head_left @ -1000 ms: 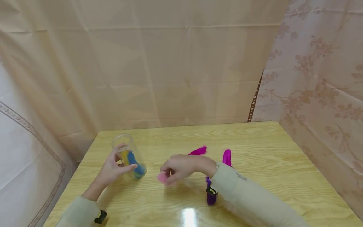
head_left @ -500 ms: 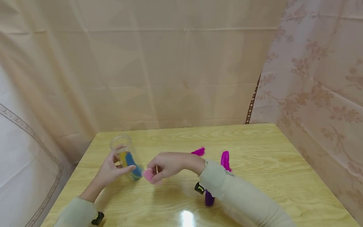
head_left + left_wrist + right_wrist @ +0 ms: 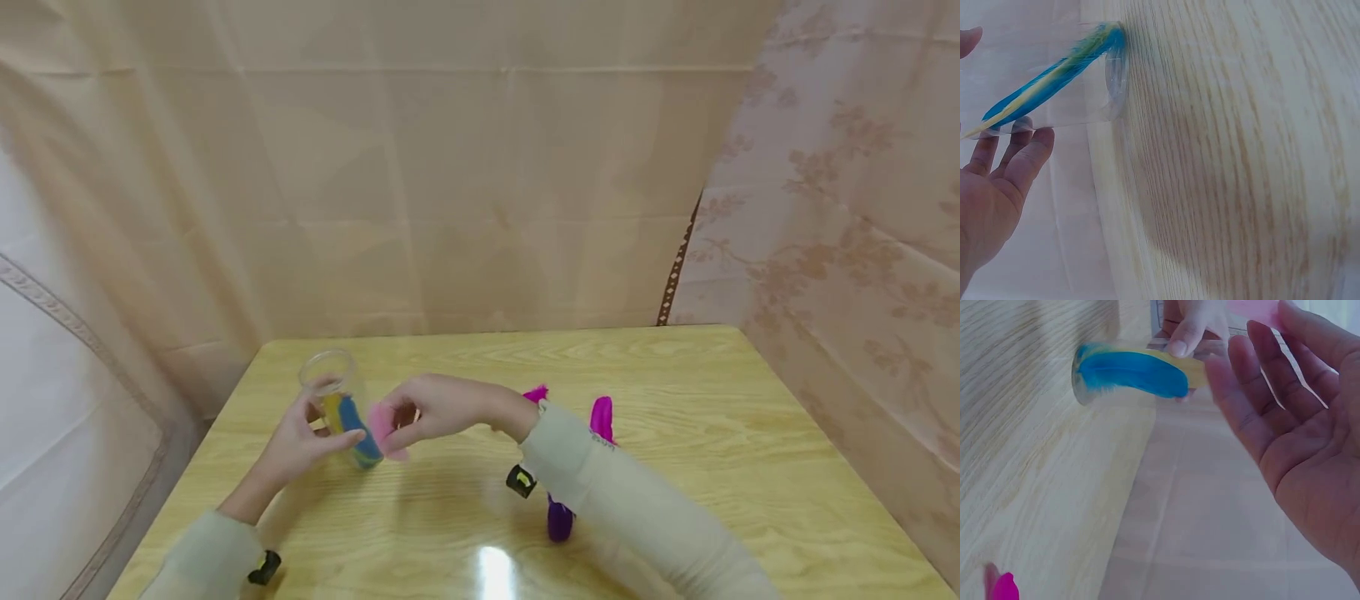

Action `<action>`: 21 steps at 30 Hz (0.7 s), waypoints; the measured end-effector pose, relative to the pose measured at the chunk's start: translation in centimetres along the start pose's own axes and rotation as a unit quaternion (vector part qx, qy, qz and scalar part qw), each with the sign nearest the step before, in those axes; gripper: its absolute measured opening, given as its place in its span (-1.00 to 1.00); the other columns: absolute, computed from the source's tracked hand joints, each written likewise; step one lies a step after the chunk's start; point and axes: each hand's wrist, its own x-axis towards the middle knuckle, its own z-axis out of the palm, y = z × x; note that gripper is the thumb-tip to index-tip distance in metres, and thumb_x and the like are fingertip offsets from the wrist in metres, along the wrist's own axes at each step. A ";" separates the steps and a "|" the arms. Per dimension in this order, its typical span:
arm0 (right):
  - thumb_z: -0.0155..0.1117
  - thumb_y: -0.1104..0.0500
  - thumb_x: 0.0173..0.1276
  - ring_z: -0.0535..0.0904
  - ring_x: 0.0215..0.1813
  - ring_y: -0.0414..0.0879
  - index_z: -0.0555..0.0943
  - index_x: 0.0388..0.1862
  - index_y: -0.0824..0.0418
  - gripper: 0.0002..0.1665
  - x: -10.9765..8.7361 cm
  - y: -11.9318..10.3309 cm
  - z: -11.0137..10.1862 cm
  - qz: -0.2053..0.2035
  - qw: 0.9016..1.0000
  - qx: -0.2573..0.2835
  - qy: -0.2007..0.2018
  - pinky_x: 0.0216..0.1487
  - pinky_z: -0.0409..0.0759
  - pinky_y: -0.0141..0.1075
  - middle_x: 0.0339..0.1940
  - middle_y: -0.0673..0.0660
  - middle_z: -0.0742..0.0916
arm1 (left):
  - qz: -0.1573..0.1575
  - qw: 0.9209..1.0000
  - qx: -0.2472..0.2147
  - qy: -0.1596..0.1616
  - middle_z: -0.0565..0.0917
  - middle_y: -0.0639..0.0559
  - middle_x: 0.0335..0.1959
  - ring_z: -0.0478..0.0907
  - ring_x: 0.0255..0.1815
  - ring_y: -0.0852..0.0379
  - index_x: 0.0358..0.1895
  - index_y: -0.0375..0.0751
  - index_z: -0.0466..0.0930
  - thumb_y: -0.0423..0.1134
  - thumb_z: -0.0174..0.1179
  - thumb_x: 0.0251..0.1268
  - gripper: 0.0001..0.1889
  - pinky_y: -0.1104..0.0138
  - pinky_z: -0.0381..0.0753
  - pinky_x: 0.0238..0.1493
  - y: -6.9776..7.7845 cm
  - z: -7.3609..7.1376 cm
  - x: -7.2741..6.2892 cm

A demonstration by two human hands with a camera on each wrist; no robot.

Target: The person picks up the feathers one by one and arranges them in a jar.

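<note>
A clear plastic cup (image 3: 327, 363) stands at the table's left, with a blue feather (image 3: 350, 421) and a yellow feather (image 3: 332, 410) inside. My left hand (image 3: 300, 442) grips the cup's side, thumb in front and fingers behind. Just right of the cup, my right hand (image 3: 427, 412) pinches a pale pink feather (image 3: 381, 427) between thumb and fingertips. In the right wrist view the pink feather (image 3: 1257, 309) shows only partly at the top. The left wrist view has the blue feather (image 3: 1054, 78) slanting through the clear wall.
A purple feather (image 3: 559, 521) lies on the wooden table (image 3: 712, 467) beneath the right forearm. Two magenta feathers lie further back, one (image 3: 602, 417) in plain view, the other (image 3: 536, 393) partly behind the right wrist. A beige curtain (image 3: 480, 200) hangs behind the table.
My right hand has carried the pink feather left and up, from the table's middle to beside the cup. The left hand keeps its hold on the cup.
</note>
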 end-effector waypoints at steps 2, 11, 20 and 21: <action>0.33 0.25 0.47 0.62 -0.32 -0.08 0.66 -0.30 0.18 -0.91 0.3 0.0 -0.2 -0.001 1.000 0.022 0.015 -0.20 0.67 -0.27 -0.39 0.02 0.71 | 0.000 1.000 0.002 0.003 0.44 -0.28 0.24 0.48 0.07 -0.23 0.48 -0.15 0.15 -0.28 0.53 0.14 -0.11 0.27 0.67 -0.01 0.1 -0.1 -0.2; 0.37 0.34 0.39 0.69 -0.33 -0.09 0.58 -0.13 0.35 -0.84 0.4 -0.7 -0.9 0.044 0.991 0.094 0.086 -0.20 0.74 -0.17 -0.37 0.07 0.76 | 0.022 1.000 -0.013 0.008 0.51 -0.22 0.14 0.53 0.00 -0.03 0.43 -0.19 0.18 -0.33 0.54 0.12 -0.14 0.34 0.69 -0.10 -0.2 0.0 -0.1; 0.36 0.36 0.39 0.72 -0.26 0.13 0.54 -0.02 0.34 -0.76 1.5 -1.8 -1.6 0.023 0.991 0.092 0.089 -0.19 0.74 -0.11 -0.34 0.10 0.77 | 0.014 1.000 -0.014 0.002 0.51 -0.32 0.13 0.52 0.00 -0.23 0.46 -0.25 0.13 -0.32 0.52 0.14 -0.11 0.35 0.69 -0.12 -0.1 -0.1 -0.2; 0.35 0.36 0.40 0.72 -0.25 0.13 0.55 -0.01 0.33 -0.76 1.7 -1.9 -1.7 0.020 0.992 0.088 0.090 -0.19 0.74 -0.11 -0.33 0.10 0.77 | 0.015 1.000 -0.019 0.000 0.52 -0.32 0.13 0.52 0.00 -0.24 0.46 -0.25 0.14 -0.33 0.52 0.15 -0.12 0.34 0.70 -0.12 -0.1 -0.1 -0.2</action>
